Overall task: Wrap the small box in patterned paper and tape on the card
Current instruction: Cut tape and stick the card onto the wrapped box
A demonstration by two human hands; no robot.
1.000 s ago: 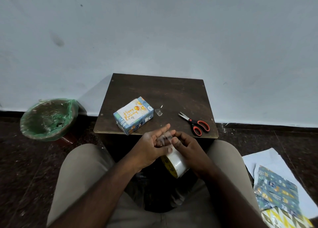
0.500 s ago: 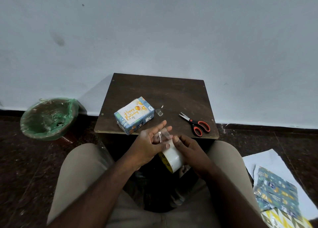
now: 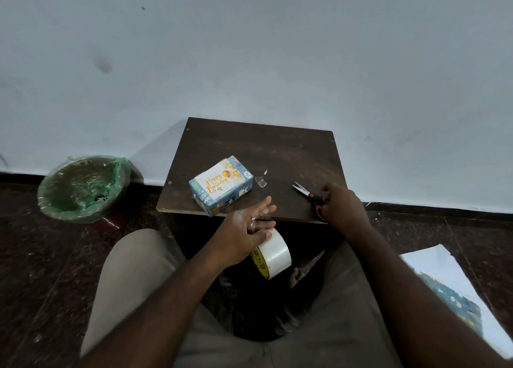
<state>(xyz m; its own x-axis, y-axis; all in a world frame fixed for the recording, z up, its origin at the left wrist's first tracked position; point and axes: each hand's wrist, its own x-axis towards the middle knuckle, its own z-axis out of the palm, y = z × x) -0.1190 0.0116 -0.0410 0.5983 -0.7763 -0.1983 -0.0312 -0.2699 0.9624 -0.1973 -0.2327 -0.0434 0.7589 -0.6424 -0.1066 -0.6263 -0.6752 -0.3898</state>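
The small box (image 3: 221, 185), wrapped in blue patterned paper with a "Happy Birthday" card on top, lies near the front left edge of the dark wooden table (image 3: 258, 151). My left hand (image 3: 244, 228) is in front of the table with a clear strip of tape across its outstretched fingers. It holds the white tape roll (image 3: 273, 255), which hangs just below it. My right hand (image 3: 342, 206) rests on the table's front right part, fingers curled at the red-and-black handles of the scissors (image 3: 311, 197), whose blades lie on the table pointing away.
A small clear scrap of tape (image 3: 261, 181) lies on the table between box and scissors. A bin with a green liner (image 3: 83, 187) stands on the floor to the left. White and patterned paper sheets (image 3: 449, 295) lie on the floor at the right. My knees flank the table.
My right hand has left the tape roll and moved up right onto the scissors' handles. The left hand now holds the tape and roll alone.
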